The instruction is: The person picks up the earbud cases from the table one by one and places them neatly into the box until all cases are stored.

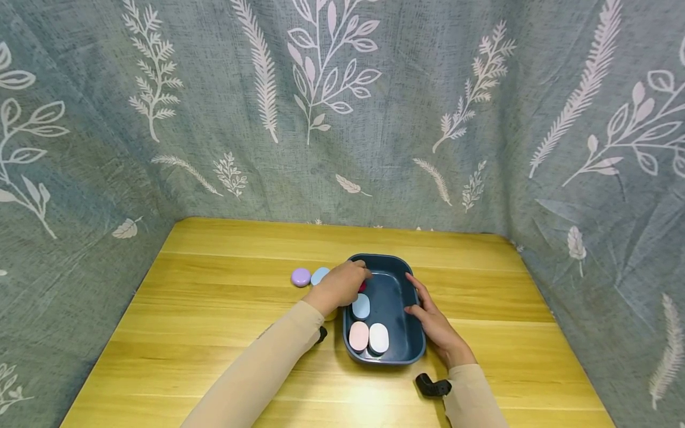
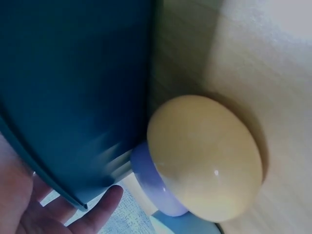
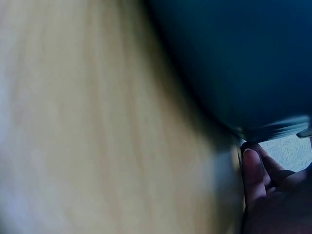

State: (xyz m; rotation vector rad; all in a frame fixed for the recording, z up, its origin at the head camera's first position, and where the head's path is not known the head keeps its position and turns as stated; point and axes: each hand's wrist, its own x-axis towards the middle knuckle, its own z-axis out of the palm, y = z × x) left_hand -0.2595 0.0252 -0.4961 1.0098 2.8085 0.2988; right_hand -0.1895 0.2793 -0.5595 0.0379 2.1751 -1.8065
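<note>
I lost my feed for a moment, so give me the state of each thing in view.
Tray: flat on the table, holding three oval pieces.
Left hand: over the tray's left rim, holding a red piece.
Right hand: resting on the tray's right rim, fingers straight.
Purple piece: on the table, left of the tray.
Yellow piece: on the table beside the tray's wall.

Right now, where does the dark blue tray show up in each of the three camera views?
Head view: the dark blue tray sits at centre on the wooden table, between both hands.
Left wrist view: its outer wall fills the left side, beside a yellow oval piece.
Right wrist view: its outer wall fills the upper right, above the fingers.
Shared landmark: the wooden table, running beside the tray in every view.
</note>
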